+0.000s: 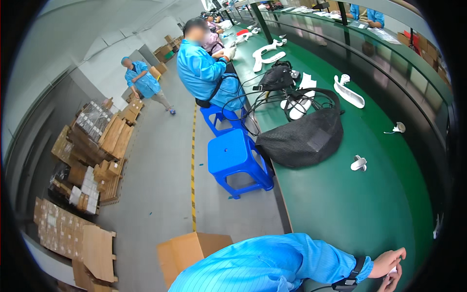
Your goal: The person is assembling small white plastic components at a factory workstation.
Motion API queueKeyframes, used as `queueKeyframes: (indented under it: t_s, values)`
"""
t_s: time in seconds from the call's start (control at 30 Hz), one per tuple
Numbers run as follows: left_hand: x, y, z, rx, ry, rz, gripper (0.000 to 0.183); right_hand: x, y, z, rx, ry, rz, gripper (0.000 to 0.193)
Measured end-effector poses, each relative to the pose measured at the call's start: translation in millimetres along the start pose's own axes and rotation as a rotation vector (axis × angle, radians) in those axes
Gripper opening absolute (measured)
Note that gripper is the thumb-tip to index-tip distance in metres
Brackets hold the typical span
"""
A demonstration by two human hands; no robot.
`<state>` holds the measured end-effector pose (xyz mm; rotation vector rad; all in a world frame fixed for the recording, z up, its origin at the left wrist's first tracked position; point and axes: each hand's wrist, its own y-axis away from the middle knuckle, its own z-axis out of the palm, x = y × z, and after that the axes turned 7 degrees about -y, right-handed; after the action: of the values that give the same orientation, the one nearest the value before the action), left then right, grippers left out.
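Note:
At the lower right, my left hand (386,263) reaches over the green work surface, fingers closed round a small white part (393,269). Just below it, my right hand (393,281) shows only in part at the picture's lower edge; its fingers also close on the white part. The part is mostly covered by fingers, so its exact shape cannot be told. A dark strap with a small box (346,283) sits on my left wrist, over the blue sleeve (311,258). Farther up the surface lies a small white curved piece (359,163).
On the green conveyor-like table (335,204) lie a black mesh bag (304,138), tangled black cables, a long white plastic shell (348,92) and other white parts. Blue stools (228,151) and a cardboard box (189,250) stand at left. A co-worker in blue (202,65) sits farther along.

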<state>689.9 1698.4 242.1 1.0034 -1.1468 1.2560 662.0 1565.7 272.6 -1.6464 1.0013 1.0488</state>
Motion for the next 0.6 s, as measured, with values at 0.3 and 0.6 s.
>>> queueKeyframes:
  t_s: [0.3,0.6]
  values:
    - [-18.5,-17.1,8.2,0.166,-0.100,0.069,0.008,-12.6,-15.5,15.3,0.014,0.100,-0.216,0.035]
    - [-10.0,-16.5,-9.0,0.111,-0.245,0.102,0.015,-28.1,-27.0,32.2,0.165,0.185,-0.077,0.024]
